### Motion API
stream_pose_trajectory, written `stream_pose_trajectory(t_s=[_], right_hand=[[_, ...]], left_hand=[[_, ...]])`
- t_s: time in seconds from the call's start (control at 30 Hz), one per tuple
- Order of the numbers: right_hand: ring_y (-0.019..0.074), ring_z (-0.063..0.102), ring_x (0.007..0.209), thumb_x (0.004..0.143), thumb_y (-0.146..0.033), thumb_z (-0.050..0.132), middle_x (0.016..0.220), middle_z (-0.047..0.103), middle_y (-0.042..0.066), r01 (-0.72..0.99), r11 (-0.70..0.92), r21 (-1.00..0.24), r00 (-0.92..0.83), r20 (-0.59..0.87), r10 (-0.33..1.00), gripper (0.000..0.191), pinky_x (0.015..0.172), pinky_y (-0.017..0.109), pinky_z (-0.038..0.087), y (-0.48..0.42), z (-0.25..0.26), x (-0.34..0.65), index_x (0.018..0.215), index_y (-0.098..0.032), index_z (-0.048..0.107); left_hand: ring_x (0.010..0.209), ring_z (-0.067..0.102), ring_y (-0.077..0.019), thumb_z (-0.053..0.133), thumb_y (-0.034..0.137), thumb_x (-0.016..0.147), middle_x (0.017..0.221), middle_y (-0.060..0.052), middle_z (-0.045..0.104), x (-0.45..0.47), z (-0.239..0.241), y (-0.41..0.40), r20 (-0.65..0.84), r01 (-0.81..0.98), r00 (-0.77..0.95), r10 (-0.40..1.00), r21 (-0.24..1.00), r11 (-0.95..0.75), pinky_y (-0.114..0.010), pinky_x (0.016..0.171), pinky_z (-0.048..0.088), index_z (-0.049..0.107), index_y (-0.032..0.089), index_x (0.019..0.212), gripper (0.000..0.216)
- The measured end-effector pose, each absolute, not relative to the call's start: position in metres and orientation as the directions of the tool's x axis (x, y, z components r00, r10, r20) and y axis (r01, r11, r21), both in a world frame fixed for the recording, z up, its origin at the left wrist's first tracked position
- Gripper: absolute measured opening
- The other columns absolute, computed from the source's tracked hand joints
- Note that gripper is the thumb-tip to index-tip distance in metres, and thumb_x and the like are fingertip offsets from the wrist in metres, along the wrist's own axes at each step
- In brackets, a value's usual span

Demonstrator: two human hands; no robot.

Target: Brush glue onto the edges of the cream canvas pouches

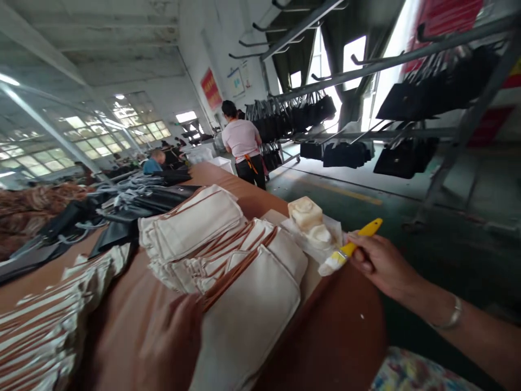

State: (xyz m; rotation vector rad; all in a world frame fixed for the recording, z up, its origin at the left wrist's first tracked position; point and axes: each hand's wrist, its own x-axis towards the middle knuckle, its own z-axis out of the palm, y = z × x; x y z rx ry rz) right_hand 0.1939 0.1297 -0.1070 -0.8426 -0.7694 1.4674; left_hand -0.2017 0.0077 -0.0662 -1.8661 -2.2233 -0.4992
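Note:
My right hand (376,263) is closed around a paintbrush (366,229) with a yellow handle. White paste coats its bristles, which point down and left beside a white, paste-smeared container (307,214). Blurred by motion, my left hand (173,339) is at the left edge of a cream fabric piece (254,304) with brown edging; whether its fingers grip it does not show. That piece lies at the front of overlapping cream pieces (195,228) stacked on the brown tabletop (337,326).
More cream pieces (49,320) lie in a row at left. Behind them are black bags (122,228) with grey handles. A metal rack (374,68) with black bags stands across the aisle at right. A person in a pink shirt (242,138) stands beyond the table's far end.

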Motion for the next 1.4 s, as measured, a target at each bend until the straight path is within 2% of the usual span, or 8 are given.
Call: stream_pose_trajectory(t_s=[0.07, 0.27, 0.5, 0.63, 0.87, 1.17, 1.27, 1.4], right_hand=[[0.0061, 0.030, 0.041, 0.081, -0.033, 0.072, 0.050, 0.041, -0.002, -0.519, -0.055, -0.853, -0.015, -0.055, 0.998, 0.026, 0.036, 0.018, 0.019, 0.132, -0.112, 0.204, 0.068, -0.015, 0.059], [0.0070, 0.032, 0.045, 0.081, -0.039, 0.073, 0.055, 0.045, -0.002, -0.409, 0.034, -0.912, 0.104, -0.010, 0.994, 0.028, 0.038, 0.018, 0.019, 0.148, -0.126, 0.259, 0.079, -0.014, 0.061], [0.0145, 0.049, 0.054, 0.093, -0.047, 0.051, 0.062, 0.054, 0.000, 0.153, 0.331, -0.931, 0.080, 0.345, 0.935, 0.035, 0.050, 0.024, 0.039, 0.217, -0.151, 0.268, 0.089, -0.015, 0.061], [0.0204, 0.061, 0.074, 0.089, -0.040, 0.055, 0.081, 0.066, 0.006, 0.260, 0.408, -0.875, -0.078, 0.402, 0.912, 0.027, 0.069, 0.029, 0.046, 0.252, -0.163, 0.242, 0.085, -0.016, 0.067], [0.0217, 0.064, 0.082, 0.089, -0.034, 0.056, 0.090, 0.070, 0.006, 0.357, 0.479, -0.802, -0.226, 0.424, 0.877, 0.020, 0.078, 0.030, 0.047, 0.266, -0.168, 0.233, 0.087, -0.018, 0.069], [0.0233, 0.061, 0.088, 0.091, -0.032, 0.057, 0.093, 0.067, 0.008, 0.291, 0.699, -0.653, -0.502, 0.518, 0.693, 0.018, 0.083, 0.035, 0.046, 0.214, -0.159, 0.261, 0.097, -0.021, 0.070], [0.0214, 0.061, 0.081, 0.094, -0.036, 0.056, 0.088, 0.066, 0.007, 0.214, 0.613, -0.761, -0.378, 0.514, 0.770, 0.021, 0.076, 0.032, 0.048, 0.194, -0.139, 0.257, 0.095, -0.020, 0.067], [0.0131, 0.050, 0.051, 0.093, -0.049, 0.055, 0.065, 0.057, 0.000, -0.069, 0.296, -0.953, -0.202, 0.304, 0.931, 0.033, 0.048, 0.024, 0.041, 0.166, -0.108, 0.230, 0.090, -0.017, 0.062]], left_hand=[[0.106, 0.057, -0.0240, 0.038, 0.038, 0.098, 0.117, -0.008, 0.061, -0.150, -0.071, 0.050, 0.304, 1.000, -0.012, 0.953, -0.017, 0.018, -0.036, 0.092, 0.042, 0.059, 0.023, 0.115, 0.031], [0.094, 0.059, -0.0287, 0.037, 0.036, 0.096, 0.100, -0.009, 0.065, -0.087, -0.081, 0.119, 0.228, 0.971, -0.115, 0.967, -0.178, 0.157, -0.037, 0.076, 0.041, 0.063, 0.022, 0.107, 0.031], [0.098, 0.059, -0.0329, 0.038, 0.043, 0.094, 0.098, -0.011, 0.065, -0.081, -0.076, 0.119, 0.139, 0.939, -0.222, 0.965, -0.236, 0.250, -0.039, 0.075, 0.040, 0.063, 0.021, 0.101, 0.035], [0.098, 0.060, -0.0305, 0.041, 0.044, 0.091, 0.098, -0.008, 0.066, -0.068, -0.063, 0.110, 0.056, 0.965, -0.216, 0.975, -0.138, 0.222, -0.037, 0.074, 0.039, 0.065, 0.027, 0.097, 0.030], [0.081, 0.064, -0.0232, 0.041, 0.038, 0.091, 0.087, -0.002, 0.067, -0.049, -0.050, 0.074, 0.005, 0.993, -0.086, 0.996, 0.082, 0.085, -0.033, 0.069, 0.038, 0.056, 0.028, 0.079, 0.021], [0.076, 0.067, -0.0195, 0.052, 0.045, 0.085, 0.082, -0.001, 0.074, -0.042, -0.076, 0.087, -0.100, 0.719, -0.115, 0.988, 0.678, 0.152, -0.025, 0.064, 0.046, 0.067, 0.022, 0.095, 0.029], [0.066, 0.066, -0.0187, 0.057, 0.049, 0.081, 0.076, -0.002, 0.074, -0.044, -0.082, 0.088, -0.167, 0.633, -0.163, 0.972, 0.738, 0.233, -0.022, 0.052, 0.044, 0.071, 0.019, 0.100, 0.037], [0.061, 0.065, -0.0177, 0.060, 0.051, 0.079, 0.077, -0.003, 0.075, -0.043, -0.083, 0.085, -0.190, 0.598, -0.167, 0.968, 0.761, 0.252, -0.022, 0.048, 0.043, 0.073, 0.018, 0.101, 0.042]])
